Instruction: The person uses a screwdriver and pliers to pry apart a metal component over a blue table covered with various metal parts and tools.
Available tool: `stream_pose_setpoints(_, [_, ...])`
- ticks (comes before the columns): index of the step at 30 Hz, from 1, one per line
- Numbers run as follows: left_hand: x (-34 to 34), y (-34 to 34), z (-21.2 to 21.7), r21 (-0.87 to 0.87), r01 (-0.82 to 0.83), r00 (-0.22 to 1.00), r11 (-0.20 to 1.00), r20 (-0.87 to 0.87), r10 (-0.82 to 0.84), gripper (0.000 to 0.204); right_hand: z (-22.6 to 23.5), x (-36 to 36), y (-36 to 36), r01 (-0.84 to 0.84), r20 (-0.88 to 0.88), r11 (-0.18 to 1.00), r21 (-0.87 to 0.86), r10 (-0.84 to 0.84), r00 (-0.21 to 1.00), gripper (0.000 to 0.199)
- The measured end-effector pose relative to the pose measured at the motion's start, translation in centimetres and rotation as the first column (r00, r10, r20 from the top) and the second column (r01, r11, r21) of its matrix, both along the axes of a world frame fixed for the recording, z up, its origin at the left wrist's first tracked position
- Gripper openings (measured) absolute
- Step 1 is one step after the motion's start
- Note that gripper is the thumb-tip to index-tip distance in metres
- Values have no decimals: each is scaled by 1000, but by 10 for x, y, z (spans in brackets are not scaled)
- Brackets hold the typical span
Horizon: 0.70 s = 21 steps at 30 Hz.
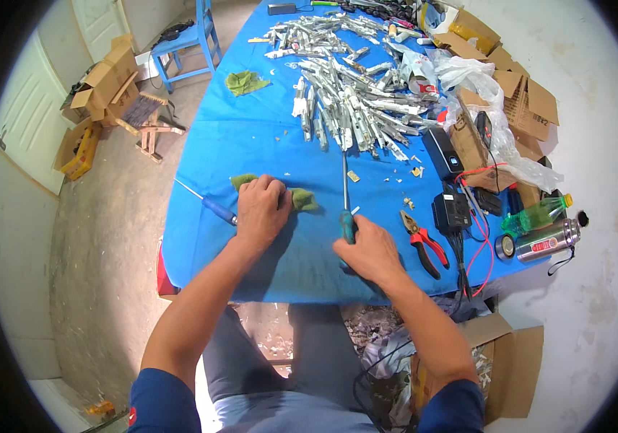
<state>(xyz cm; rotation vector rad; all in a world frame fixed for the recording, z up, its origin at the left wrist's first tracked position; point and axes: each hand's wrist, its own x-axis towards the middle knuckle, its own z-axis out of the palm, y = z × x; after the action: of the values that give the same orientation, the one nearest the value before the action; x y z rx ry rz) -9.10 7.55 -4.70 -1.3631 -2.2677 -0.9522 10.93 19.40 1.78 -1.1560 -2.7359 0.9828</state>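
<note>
Fingers (271, 189) of my left hand (260, 211) press the crumpled green cloth (302, 198) flat near the blue counter's (251, 137) front edge, pinning it. My right hand (370, 249) is clenched around the long teal-handled screwdriver (346, 195), its shaft aimed at the heap of grey metal parts (352, 108).

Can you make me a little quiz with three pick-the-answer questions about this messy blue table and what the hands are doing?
1. Where are the red-handled pliers?
A. right of the right hand
B. under the blue chair
C. on the floor

2. What colour is the cloth under the left hand?
A. red
B. green
C. white

3. What is the right hand doing?
A. lying flat and empty
B. holding a bottle
C. gripping a screwdriver

Answers: 1 A, the pliers lie on the blue table just right of that hand. 2 B, green edges stick out beside the hand. 3 C, its fingers wrap the handle and the shaft points toward the metal parts.
</note>
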Motion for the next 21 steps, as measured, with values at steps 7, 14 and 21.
stream_pose_setpoints(7, [10, -8, 5, 46, -29, 999, 999, 32, 27, 14, 23, 49, 28, 8, 95, 996, -93, 0, 996, 38])
stream_pose_setpoints(14, [14, -7, 15, 23, 91, 985, 996, 144, -94, 21, 12, 33, 53, 105, -426, 994, -1, -96, 900, 30])
stream_pose_setpoints(21, [13, -8, 16, 38, 82, 988, 996, 128, -86, 20, 20, -115, 103, 220, -322, 921, 321, -112, 940, 43])
